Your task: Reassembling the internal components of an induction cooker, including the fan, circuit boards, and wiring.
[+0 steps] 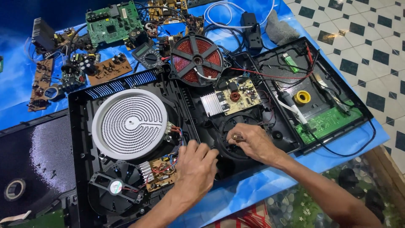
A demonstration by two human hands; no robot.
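The person works inside an open black cooker case (80,126) on a blue table (253,190). The right hand (253,141) pinches a small metal tool (237,137) over a round black fan (236,135) in the middle of the case. The left hand (196,166) lies flat beside it, fingers loose, holding nothing. It looks like the fan is being unscrewed or fixed. Next, the tool must turn gently and stay straight.
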